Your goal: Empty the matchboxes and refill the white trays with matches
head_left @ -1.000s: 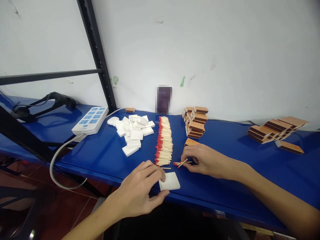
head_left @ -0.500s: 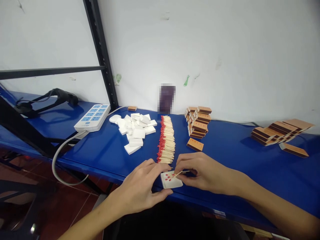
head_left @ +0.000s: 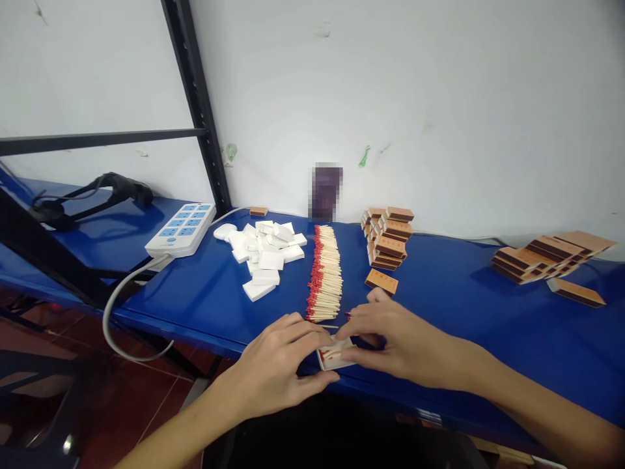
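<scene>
A small white matchbox tray (head_left: pixel 326 366) rests at the table's front edge, with several red-headed matches (head_left: pixel 332 355) inside. My left hand (head_left: pixel 280 361) grips its left side, fingers at the back and thumb at the front. Over the right part of the tray, my right hand (head_left: pixel 385 335) closes its thumb and fingers around matches, partly hiding them. Behind the tray lies a long row of matches (head_left: pixel 326 273), red heads pointing left. One loose match (head_left: pixel 328 326) lies between the row and the tray.
White trays (head_left: pixel 268 260) are heaped at left, beside a power strip (head_left: pixel 183 228). Brown matchbox sleeves (head_left: pixel 388 241) stand stacked at right, one sleeve (head_left: pixel 381 281) in front. More matchboxes (head_left: pixel 541 257) lie farther right. A black shelf post (head_left: pixel 200 98) rises at left.
The match slanting from my right fingers has come down among those in the tray. My right thumb has moved left over the tray; my left hand has barely moved.
</scene>
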A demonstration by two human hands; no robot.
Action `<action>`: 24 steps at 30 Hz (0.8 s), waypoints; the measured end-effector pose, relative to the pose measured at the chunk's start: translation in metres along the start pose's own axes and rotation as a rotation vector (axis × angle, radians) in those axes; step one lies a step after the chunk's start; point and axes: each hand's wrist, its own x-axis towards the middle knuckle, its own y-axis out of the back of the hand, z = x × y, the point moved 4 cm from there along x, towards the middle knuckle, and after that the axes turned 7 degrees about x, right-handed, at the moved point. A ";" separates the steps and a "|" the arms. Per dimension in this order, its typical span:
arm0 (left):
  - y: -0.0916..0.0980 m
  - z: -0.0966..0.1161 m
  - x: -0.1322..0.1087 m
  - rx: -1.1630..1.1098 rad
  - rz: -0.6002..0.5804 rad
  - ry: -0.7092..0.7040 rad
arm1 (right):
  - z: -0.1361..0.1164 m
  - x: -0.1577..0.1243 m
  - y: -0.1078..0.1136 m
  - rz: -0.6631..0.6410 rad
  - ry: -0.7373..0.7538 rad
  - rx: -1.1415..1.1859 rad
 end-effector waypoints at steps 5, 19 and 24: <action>0.005 0.001 0.001 -0.031 0.046 0.017 | 0.026 -0.013 0.025 0.136 -0.141 -0.108; 0.002 -0.003 -0.004 0.009 -0.003 0.110 | 0.037 -0.009 0.020 -0.001 -0.127 -0.099; 0.001 0.000 -0.003 0.142 -0.054 0.076 | 0.040 -0.008 0.022 -0.020 -0.132 -0.065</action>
